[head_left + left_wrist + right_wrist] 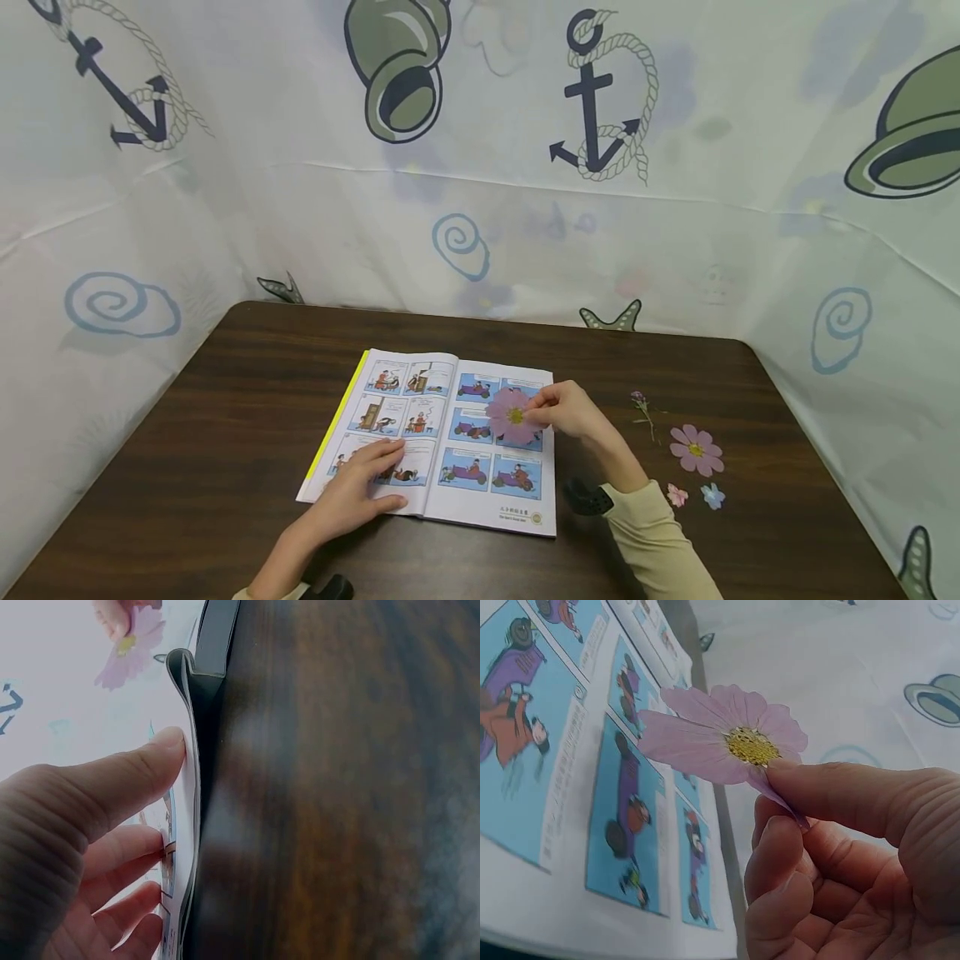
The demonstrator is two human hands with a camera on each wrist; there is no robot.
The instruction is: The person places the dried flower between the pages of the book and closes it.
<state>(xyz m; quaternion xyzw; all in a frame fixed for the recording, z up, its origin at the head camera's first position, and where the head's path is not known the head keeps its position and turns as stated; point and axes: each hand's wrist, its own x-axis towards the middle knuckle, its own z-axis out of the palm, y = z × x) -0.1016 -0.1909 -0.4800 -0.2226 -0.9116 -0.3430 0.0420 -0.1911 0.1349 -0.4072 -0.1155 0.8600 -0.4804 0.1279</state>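
R fingers [778, 851] pinch thin, scallop-edged flower [694, 735] nr open bk [457, 508].

"Can you read any words on the open comic book [442, 454]?"

"None for certain. The right page [492, 454] has a line of Chinese characters [514, 509] at its near right corner, a smaller line of what look like Latin letters [513, 517] under it, and a round emblem [536, 518] alongside. All too small."

"And its panels?"

"From the right wrist, captions [568, 739] show on white strips by the drawings, blurred. A small round mark [580, 691] sits at one panel's corner, its sign unclear. The left page [412, 398] bears tiny writing too."

"The curtain [337, 225]?"

"Faint blue letter-like marks [558, 222] on the far side, too pale to tell."
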